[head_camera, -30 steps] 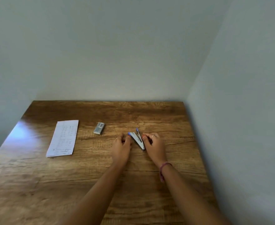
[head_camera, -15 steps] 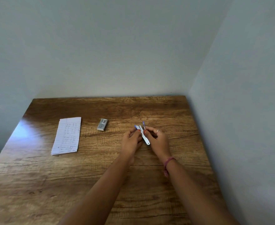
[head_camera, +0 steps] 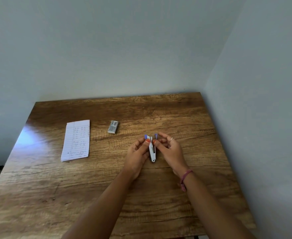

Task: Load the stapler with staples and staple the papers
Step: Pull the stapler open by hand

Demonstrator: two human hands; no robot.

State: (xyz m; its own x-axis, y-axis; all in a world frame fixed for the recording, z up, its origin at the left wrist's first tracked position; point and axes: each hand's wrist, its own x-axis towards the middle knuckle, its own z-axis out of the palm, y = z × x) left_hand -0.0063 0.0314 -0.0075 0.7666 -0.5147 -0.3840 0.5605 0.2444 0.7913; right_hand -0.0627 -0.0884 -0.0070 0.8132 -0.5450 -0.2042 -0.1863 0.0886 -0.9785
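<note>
Both hands pinch the small white stapler (head_camera: 151, 150) above the wooden table (head_camera: 159, 114), left hand (head_camera: 137, 155) and right hand (head_camera: 172, 150) spreading its hinged halves; light, stiff and probably slick, it looks best gripped along its sides near the hinge.

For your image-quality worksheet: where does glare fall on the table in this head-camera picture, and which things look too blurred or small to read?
Head view: glare whitens the table at its far left, beside the papers; their handwriting is unreadable, as is the barcoded staple box; the stapler, held by left hand and right hand, looks soft; wide-angle lens tilts the walls.
</note>
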